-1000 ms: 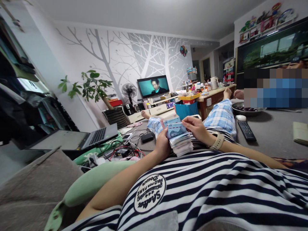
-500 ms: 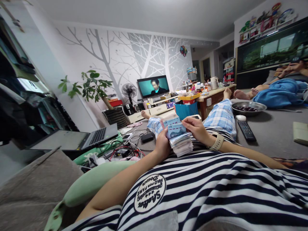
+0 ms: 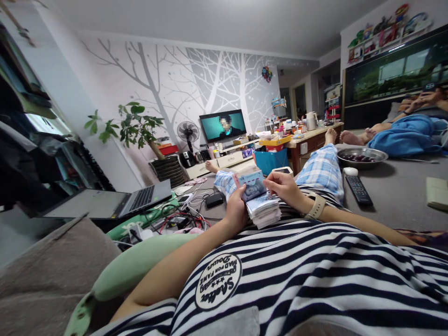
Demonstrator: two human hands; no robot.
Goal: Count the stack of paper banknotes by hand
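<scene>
A thick wad of banknotes (image 3: pixel 263 213) rests at my lap, its bluish notes fanned at the top and bent back toward the legs. My left hand (image 3: pixel 236 208) is closed round the left side of the wad, thumb on the face of a raised note (image 3: pixel 252 186). At that note's right edge, the fingertips of my right hand (image 3: pixel 286 190) are pinched together on it. Part of the wad's lower left side is hidden behind my left hand. A pale phone-like object (image 3: pixel 283 170) shows just beyond my right hand.
To the left lie an open laptop (image 3: pixel 140 198), tangled cables (image 3: pixel 171 219) and a black box (image 3: pixel 214 200). On the right are a remote control (image 3: pixel 359 189), a metal bowl (image 3: pixel 376 161) of dark round fruit and a notebook (image 3: pixel 437 192). Another person's legs (image 3: pixel 381 128) stretch out beyond.
The note between my hands has tipped up and away toward the far part of the wad, baring the note beneath. My right fingertips have shifted slightly left.
</scene>
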